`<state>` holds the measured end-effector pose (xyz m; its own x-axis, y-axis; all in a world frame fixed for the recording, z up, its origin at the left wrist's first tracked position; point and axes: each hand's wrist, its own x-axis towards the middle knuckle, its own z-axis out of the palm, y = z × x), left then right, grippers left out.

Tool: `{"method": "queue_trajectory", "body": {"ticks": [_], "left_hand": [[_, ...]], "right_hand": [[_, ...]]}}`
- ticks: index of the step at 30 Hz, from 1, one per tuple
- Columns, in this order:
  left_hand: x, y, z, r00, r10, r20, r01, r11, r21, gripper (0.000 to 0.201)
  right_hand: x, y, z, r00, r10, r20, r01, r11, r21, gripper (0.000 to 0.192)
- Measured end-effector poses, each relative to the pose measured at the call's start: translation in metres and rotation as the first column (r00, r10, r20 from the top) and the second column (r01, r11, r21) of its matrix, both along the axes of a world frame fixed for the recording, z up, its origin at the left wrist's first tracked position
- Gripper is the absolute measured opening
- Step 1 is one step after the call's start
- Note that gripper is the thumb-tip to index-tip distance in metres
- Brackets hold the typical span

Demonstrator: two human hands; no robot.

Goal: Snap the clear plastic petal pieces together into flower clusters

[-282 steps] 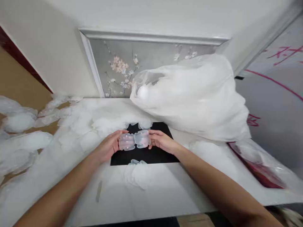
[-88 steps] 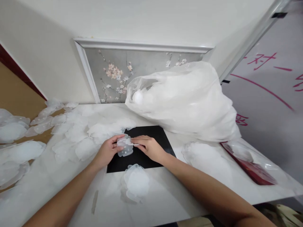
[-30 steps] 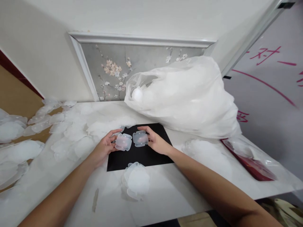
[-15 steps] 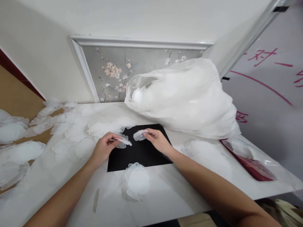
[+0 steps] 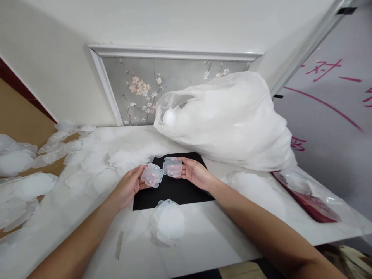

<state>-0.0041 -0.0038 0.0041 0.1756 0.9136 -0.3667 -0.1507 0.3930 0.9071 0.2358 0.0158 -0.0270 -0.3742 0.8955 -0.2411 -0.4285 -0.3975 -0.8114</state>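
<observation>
Fingers of the left hand (image 5: 129,185) pinch a translucent, frosted, square plastic piece (image 5: 152,175) with rounded lobes, held above the black rectangular mat (image 5: 174,190). The right hand (image 5: 195,173) grips a matching translucent plastic piece (image 5: 172,167) just beside it, their edges nearly touching. Red handwriting on the grey board (image 5: 328,100) at right is too partial to read.

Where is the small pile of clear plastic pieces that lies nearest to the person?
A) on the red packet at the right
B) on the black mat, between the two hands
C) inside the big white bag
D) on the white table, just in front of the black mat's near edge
D: the pile rests on the white table, at the near edge of the black mat, below both hands.
</observation>
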Motion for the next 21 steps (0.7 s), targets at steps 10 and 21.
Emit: {"method": "queue_trajectory", "body": {"ticks": [10, 21], "left_hand": [[-0.004, -0.001, 0.004, 0.984, -0.165, -0.072, 0.167, 0.985, 0.031, 0.035], [-0.004, -0.019, 0.018, 0.509, -0.415, -0.754, 0.756, 0.635, 0.16, 0.02]], "right_hand": [[0.006, -0.001, 0.0, 0.996, -0.07, 0.048, 0.066, 0.995, 0.073, 0.036], [0.016, -0.018, 0.026, 0.569, 0.248, 0.784, -0.727, 0.598, 0.338, 0.024]]}}
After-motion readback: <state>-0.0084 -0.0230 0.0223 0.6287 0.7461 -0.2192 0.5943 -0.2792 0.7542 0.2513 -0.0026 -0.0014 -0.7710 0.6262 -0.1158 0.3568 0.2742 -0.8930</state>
